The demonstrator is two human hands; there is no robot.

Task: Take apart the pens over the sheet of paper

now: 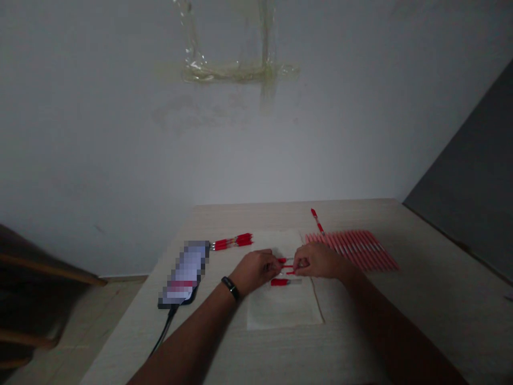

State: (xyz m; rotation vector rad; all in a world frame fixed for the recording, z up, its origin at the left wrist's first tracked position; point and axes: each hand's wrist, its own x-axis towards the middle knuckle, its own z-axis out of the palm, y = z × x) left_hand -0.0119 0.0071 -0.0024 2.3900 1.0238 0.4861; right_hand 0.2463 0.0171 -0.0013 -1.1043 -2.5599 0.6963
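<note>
The left hand (254,270) and right hand (316,260) pinch red pen parts (285,266) together above a paper sheet (284,310) on a pale wooden table (352,331). Farther off lies a fanned row of red pens (352,250) — then a taped white wall (256,160).

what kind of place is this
Probably a plain room in a home or a small makeshift workroom, going by the simple wood-look table with rows of red pens, a phone on a cable, and a bare wall with old tape stuck on it.
</note>
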